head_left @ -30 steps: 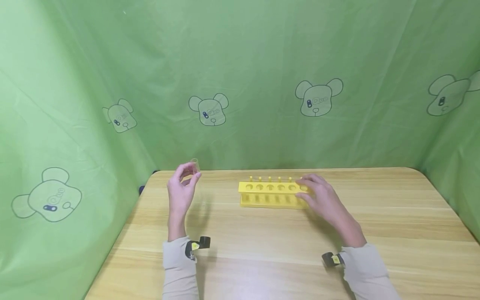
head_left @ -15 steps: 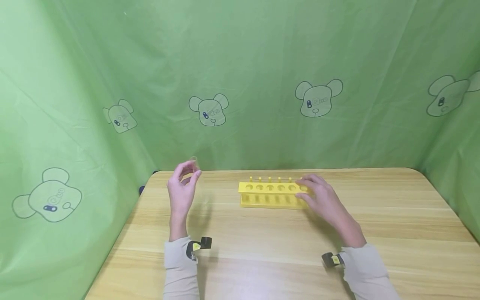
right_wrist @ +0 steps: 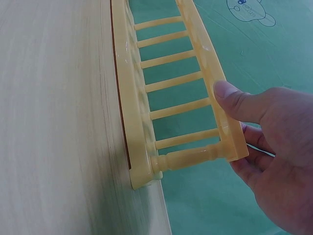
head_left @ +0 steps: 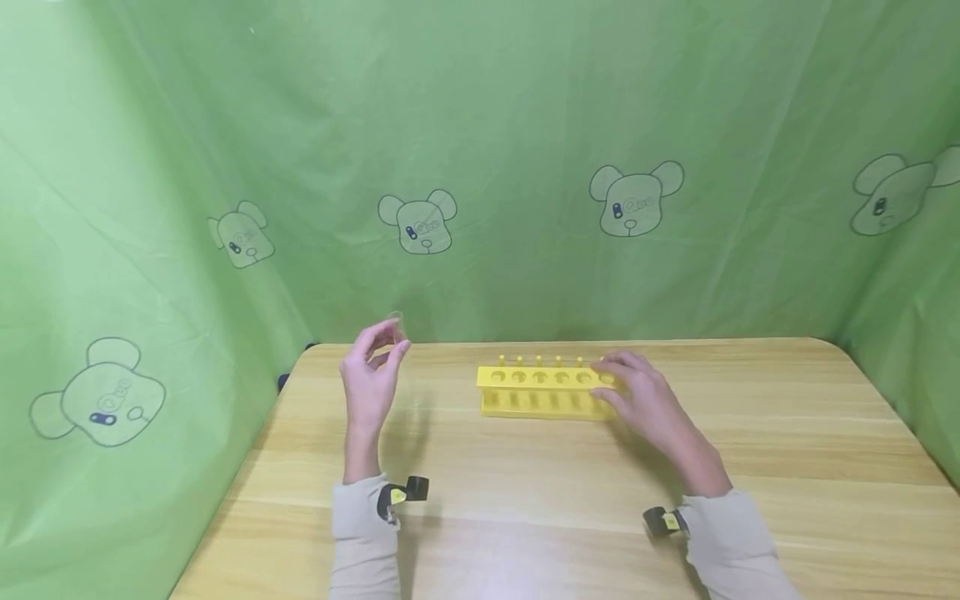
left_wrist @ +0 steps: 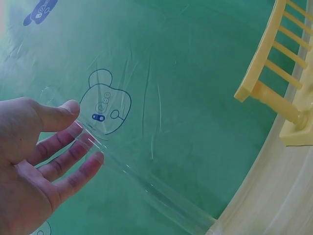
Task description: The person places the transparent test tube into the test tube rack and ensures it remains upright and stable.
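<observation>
In the head view my left hand pinches a clear test tube near its upper end, to the left of the rack. The left wrist view shows the transparent tube slanting down from thumb and fingers, its lower end seen against the table edge. A yellow test tube rack stands upright on the table, with a row of round holes and a row of pegs behind them. My right hand grips the rack's right end; in the right wrist view the thumb presses the rack's top bar.
The wood-grain table ends at a green curtain printed with bear heads, which also hangs along the left and right sides. A small black camera is strapped to each wrist.
My left hand has shifted slightly to the right with the test tube still pinched. The right hand and the rack have stayed in place.
</observation>
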`<state>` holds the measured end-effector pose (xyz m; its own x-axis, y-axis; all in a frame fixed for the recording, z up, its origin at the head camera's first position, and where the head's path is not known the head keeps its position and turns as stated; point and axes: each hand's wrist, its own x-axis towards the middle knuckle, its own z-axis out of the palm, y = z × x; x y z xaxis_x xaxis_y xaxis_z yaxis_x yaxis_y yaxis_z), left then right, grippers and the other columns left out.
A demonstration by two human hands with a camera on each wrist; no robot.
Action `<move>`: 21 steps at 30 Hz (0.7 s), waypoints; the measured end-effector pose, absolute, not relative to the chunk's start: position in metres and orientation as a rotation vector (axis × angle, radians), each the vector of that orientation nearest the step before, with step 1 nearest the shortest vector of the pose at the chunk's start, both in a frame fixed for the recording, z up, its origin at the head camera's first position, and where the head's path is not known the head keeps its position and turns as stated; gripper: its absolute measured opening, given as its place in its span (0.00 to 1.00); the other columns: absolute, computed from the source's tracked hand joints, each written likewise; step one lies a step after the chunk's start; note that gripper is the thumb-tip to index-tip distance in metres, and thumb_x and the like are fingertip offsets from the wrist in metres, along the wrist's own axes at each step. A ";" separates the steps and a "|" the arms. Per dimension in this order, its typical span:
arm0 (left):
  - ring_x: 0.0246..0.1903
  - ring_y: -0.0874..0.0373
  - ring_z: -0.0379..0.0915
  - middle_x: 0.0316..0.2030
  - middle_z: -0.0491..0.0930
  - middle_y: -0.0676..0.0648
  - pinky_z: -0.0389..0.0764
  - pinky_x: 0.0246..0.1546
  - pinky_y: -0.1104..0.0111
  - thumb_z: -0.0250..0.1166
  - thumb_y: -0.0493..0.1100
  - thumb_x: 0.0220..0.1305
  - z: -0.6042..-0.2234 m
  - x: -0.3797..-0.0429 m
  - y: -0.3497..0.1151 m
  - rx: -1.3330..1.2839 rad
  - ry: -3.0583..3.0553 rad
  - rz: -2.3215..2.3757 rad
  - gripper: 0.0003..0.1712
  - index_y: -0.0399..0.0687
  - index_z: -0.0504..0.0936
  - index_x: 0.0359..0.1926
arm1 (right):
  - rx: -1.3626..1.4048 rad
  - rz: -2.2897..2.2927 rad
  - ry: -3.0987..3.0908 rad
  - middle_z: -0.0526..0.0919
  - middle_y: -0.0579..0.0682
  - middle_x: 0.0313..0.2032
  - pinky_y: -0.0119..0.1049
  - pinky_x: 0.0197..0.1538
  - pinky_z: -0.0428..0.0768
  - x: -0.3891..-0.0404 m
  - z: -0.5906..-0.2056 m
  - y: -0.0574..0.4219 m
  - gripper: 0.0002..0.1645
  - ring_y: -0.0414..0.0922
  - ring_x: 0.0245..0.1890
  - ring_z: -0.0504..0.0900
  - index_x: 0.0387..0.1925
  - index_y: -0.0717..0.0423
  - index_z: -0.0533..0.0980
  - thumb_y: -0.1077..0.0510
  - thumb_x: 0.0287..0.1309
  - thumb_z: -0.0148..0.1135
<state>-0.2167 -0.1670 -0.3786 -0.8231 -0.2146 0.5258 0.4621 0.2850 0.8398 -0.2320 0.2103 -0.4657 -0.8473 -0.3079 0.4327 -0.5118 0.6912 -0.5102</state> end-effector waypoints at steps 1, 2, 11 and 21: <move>0.47 0.35 0.80 0.44 0.81 0.28 0.86 0.46 0.72 0.68 0.22 0.61 -0.378 -0.217 -0.166 -0.225 -1.999 -1.579 0.20 0.25 0.80 0.55 | 0.648 0.918 -2.590 0.79 0.65 0.54 0.59 0.57 0.82 -0.232 -0.466 0.210 0.25 0.63 0.53 0.79 0.54 0.68 0.80 0.64 0.56 0.75; 0.47 0.35 0.80 0.44 0.81 0.28 0.87 0.46 0.71 0.68 0.22 0.61 -0.378 -0.217 -0.166 -0.232 -1.995 -1.576 0.20 0.26 0.80 0.55 | 0.649 0.916 -2.590 0.79 0.65 0.54 0.59 0.56 0.82 -0.232 -0.466 0.210 0.25 0.62 0.53 0.79 0.54 0.68 0.80 0.64 0.56 0.75; 0.45 0.37 0.80 0.44 0.81 0.29 0.86 0.46 0.72 0.68 0.22 0.61 -0.379 -0.217 -0.161 -0.263 -1.975 -1.570 0.20 0.25 0.80 0.55 | 0.630 0.929 -2.624 0.79 0.65 0.54 0.61 0.58 0.81 -0.231 -0.465 0.209 0.25 0.63 0.55 0.78 0.55 0.68 0.80 0.63 0.58 0.74; 0.47 0.36 0.80 0.45 0.81 0.28 0.86 0.48 0.70 0.67 0.21 0.61 -0.373 -0.218 -0.150 -0.262 -1.978 -1.586 0.20 0.26 0.80 0.55 | 0.618 0.937 -2.636 0.79 0.64 0.54 0.61 0.58 0.81 -0.231 -0.464 0.209 0.25 0.62 0.54 0.78 0.56 0.68 0.80 0.63 0.58 0.74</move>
<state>-0.2185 -0.1501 -0.3734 -0.8102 -0.2013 0.5505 0.4936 0.2723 0.8260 -0.2311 0.2088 -0.4637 -0.8708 -0.3001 0.3895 -0.4786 0.6989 -0.5315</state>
